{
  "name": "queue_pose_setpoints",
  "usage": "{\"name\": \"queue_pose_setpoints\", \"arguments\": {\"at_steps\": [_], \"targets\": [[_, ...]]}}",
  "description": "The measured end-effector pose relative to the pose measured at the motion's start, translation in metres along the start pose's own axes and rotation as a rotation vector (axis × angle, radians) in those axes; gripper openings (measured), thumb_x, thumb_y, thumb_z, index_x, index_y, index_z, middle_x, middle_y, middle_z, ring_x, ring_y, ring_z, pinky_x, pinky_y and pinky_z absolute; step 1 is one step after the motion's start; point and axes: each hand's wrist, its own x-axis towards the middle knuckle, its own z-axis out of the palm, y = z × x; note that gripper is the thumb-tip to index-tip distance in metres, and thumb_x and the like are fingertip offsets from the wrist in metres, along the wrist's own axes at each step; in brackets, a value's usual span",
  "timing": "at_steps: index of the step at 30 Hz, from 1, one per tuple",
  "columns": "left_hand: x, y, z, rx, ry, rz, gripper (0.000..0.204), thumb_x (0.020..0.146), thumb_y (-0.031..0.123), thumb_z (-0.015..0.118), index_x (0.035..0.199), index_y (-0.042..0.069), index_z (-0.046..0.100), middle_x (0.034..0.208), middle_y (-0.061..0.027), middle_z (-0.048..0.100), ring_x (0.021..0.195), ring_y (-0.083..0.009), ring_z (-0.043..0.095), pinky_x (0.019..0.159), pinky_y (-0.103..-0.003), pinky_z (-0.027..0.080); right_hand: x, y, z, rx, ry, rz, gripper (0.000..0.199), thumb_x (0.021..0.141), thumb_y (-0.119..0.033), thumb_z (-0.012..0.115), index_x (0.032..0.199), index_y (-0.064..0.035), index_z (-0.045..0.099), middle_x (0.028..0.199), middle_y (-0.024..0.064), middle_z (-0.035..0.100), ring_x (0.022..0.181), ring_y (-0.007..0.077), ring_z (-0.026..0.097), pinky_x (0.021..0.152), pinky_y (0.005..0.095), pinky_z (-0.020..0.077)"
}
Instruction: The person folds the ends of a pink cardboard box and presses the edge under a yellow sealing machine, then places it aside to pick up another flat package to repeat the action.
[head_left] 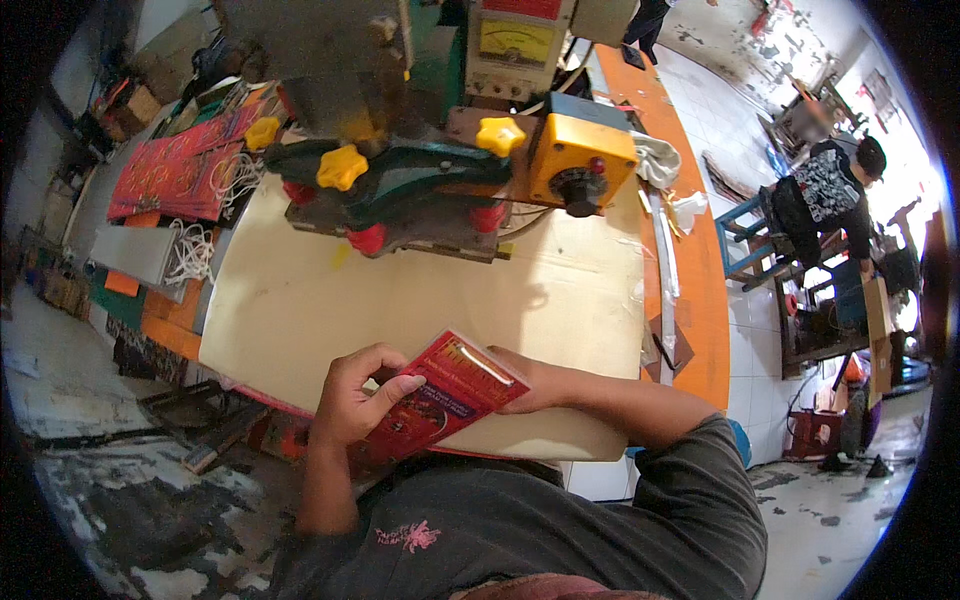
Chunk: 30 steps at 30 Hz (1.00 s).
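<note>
Dark grey cloth of the wearer's shirt [560, 530] fills the lower edge, a small pink motif [410, 535] on its chest. Just beyond it, above the near edge of a cream work surface [300, 310], the two hands have a flat, rectangular red printed piece [435, 410] between them, tilted so that its upper end points away to the right. Its face is glossy, with a bright streak of glare along the far end, where clear film seems to cover it; yellow lettering runs over the red, and a darker purplish panel and a rounded design sit lower down. The left hand [362, 395] grips its left edge, thumb flat on the printed face. The right hand [530, 382] is at the far right edge, fingers partly hidden behind it, so I cannot tell how firmly they close. Farther off stands a dark green press [400, 170] with yellow star knobs [343, 169], and red printed sheets [165, 175] lie to its left
</note>
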Motion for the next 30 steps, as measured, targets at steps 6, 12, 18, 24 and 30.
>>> {"name": "queue_pose_setpoints", "arguments": {"at_steps": [6, 12, 18, 24, 30], "targets": [[0.011, 0.004, 0.011, -0.061, 0.112, 0.152, 0.013, 0.099, 0.011, 0.078, 0.096, 0.000, 0.071, 0.087, -0.0047, 0.073, 0.080, -0.0097, 0.066, 0.076, -0.027, 0.052, -0.003, -0.008, -0.007, -0.082, 0.023, -0.064, 0.035, 0.104, -0.028, 0.063, 0.120, 0.0028, 0.065, 0.115, 0.0296, 0.070, 0.103, 0.0443, 0.068, 0.093, 0.0517, 0.0526], [-0.003, -0.008, 0.004, -0.103, 0.108, 0.045, 0.010, 0.100, 0.008, 0.076, 0.102, 0.001, 0.068, 0.089, -0.0018, 0.072, 0.081, -0.0077, 0.065, 0.076, -0.027, 0.052, 0.007, -0.017, -0.008, -0.071, -0.085, 0.051, 0.037, 0.106, -0.029, 0.062, 0.123, 0.0035, 0.065, 0.117, 0.0297, 0.072, 0.104, 0.0442, 0.070, 0.096, 0.0508, 0.0532], [-0.010, -0.012, -0.007, -0.011, 0.221, 0.048, 0.012, 0.103, 0.008, 0.072, 0.110, 0.000, 0.067, 0.091, -0.0003, 0.070, 0.085, -0.0075, 0.063, 0.079, -0.026, 0.051, 0.010, -0.019, -0.009, -0.025, -0.034, -0.074, 0.043, 0.107, -0.031, 0.066, 0.136, 0.0002, 0.064, 0.114, 0.0273, 0.074, 0.103, 0.0390, 0.073, 0.095, 0.0475, 0.0555], [-0.006, -0.040, -0.016, 0.063, 0.485, 0.022, 0.037, 0.108, 0.012, 0.067, 0.144, 0.004, 0.064, 0.097, -0.0010, 0.067, 0.088, -0.0095, 0.059, 0.081, -0.028, 0.051, 0.015, -0.023, -0.010, -0.041, -0.078, 0.115, 0.040, 0.108, -0.027, 0.068, 0.144, -0.0106, 0.064, 0.102, 0.0158, 0.077, 0.091, 0.0291, 0.075, 0.084, 0.0421, 0.0582], [0.006, -0.050, -0.024, 0.522, 0.450, 0.109, 0.040, 0.108, 0.015, 0.065, 0.148, 0.010, 0.065, 0.097, -0.0120, 0.063, 0.084, -0.0221, 0.059, 0.080, -0.037, 0.050, 0.014, -0.037, -0.012, -0.044, -0.084, 0.228, 0.036, 0.108, -0.023, 0.066, 0.140, -0.0079, 0.067, 0.114, 0.0156, 0.078, 0.108, 0.0312, 0.076, 0.097, 0.0421, 0.0578]]}}
